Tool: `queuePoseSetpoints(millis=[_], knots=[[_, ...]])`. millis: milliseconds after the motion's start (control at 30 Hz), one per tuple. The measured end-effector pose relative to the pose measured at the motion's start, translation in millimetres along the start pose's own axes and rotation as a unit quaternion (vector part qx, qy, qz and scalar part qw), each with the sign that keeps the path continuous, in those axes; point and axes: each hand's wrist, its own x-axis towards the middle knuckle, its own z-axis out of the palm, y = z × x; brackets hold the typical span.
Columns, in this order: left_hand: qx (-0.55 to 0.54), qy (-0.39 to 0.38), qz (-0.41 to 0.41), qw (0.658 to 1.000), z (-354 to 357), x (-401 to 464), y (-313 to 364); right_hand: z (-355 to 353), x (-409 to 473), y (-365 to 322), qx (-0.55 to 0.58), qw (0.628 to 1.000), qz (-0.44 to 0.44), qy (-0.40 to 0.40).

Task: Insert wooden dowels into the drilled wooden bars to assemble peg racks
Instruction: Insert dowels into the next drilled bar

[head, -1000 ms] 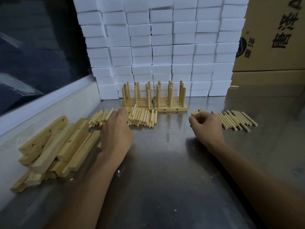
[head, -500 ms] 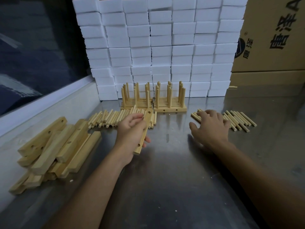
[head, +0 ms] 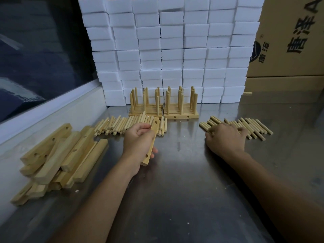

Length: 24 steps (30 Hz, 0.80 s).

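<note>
**Holding a bar, reaching for pegs**

I am holding one drilled bar (head: pixel 151 142) in my left hand (head: pixel 137 146). My fingers are curling around it, and it is pointing away from me, just above the shiny surface (head: pixel 175 199). My right hand (head: pixel 226 139) is lying flat with loose fingers on the right pile of dowels (head: pixel 249 127), gripping nothing that I can see. More dowels (head: pixel 121 124) are lying behind my left hand. A heap of bars (head: pixel 57 158) is sitting far to my left. Two finished racks (head: pixel 164 106) are standing in front of the white blocks (head: pixel 171 46).
</note>
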Motion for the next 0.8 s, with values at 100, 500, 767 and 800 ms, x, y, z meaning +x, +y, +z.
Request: queuePoseSetpoints(millis=[100,500,767,800], knots=[[0.001,-0.012,0.0,1.0,1.4,-1.4,-1.0,2.1,2.5,2.6,0.03,0.999,0.008,0.029],[-0.044,-0.024,-0.033,0.998,6.0,1.0,-3.6,3.4,-0.2,-11.1,0.265,0.962,-0.05,0.052],[-0.031,-0.047,-0.015,0.998,5.8,0.0,-5.5,11.0,-5.7,-26.4,0.418,0.905,-0.072,-0.039],[-0.027,-0.048,-0.015,0.998,6.0,-0.1,-5.6,11.3,-6.1,-27.1,0.427,0.901,-0.066,-0.039]])
